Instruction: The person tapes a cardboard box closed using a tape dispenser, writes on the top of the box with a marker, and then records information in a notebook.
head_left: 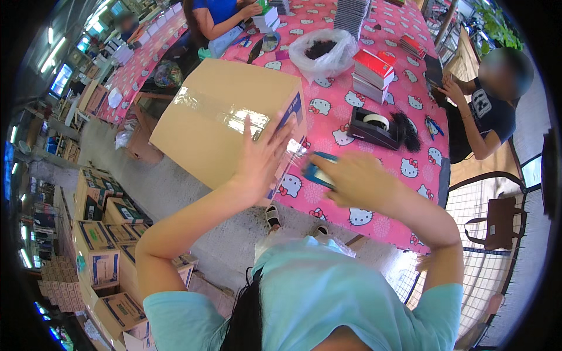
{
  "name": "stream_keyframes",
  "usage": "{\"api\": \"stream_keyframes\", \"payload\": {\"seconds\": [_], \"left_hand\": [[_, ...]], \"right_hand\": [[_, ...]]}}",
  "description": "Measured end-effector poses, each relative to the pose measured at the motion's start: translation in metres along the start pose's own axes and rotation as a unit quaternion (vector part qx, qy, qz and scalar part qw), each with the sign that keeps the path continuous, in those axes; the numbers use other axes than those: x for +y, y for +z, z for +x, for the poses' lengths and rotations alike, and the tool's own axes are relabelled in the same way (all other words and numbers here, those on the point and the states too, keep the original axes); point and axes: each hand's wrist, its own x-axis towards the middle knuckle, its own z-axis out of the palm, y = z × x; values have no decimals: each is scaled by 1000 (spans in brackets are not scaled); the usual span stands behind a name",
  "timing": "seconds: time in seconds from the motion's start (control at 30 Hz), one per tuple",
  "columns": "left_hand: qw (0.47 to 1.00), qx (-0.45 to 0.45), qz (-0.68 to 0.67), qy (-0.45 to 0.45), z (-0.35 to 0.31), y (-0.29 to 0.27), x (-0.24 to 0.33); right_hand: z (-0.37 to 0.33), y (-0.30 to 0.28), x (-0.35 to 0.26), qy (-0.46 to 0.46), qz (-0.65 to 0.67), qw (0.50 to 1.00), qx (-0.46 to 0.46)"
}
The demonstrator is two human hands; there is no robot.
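Note:
A large brown cardboard box (228, 88) sits tilted in the view at the near left edge of the pink table (316, 202). Clear shiny tape (202, 106) runs across its top. My left hand (257, 161) lies on the box's right end with its fingers spread, pressing near the taped edge. My right hand (360, 181) grips a blue tape dispenser (319, 169) just right of the box. A short stretch of clear tape (297, 150) reaches from the box edge toward the dispenser. My right fingertips are partly hidden behind the hand.
A black desktop tape dispenser (374, 128), a stack of red-covered books (373, 73) and a white plastic bag (322, 52) stand on the table. One person (489, 99) sits at the right, another (219, 20) at the far side. Cartons (96, 257) are piled at lower left.

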Motion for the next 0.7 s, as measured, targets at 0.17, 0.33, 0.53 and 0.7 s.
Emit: {"api": "stream_keyframes", "payload": {"seconds": [0.17, 0.33, 0.53, 0.7], "left_hand": [[979, -103, 174, 9, 15, -9, 33], [973, -53, 223, -17, 37, 118, 99], [778, 178, -599, 68, -10, 65, 131], [793, 402, -395, -231, -84, 27, 53]], "right_hand": [[58, 45, -2, -85, -74, 976, -188], [33, 134, 44, -52, -65, 959, -272], [-38, 172, 88, 59, 31, 990, 127], [-56, 202, 84, 113, -32, 981, 155]]}}
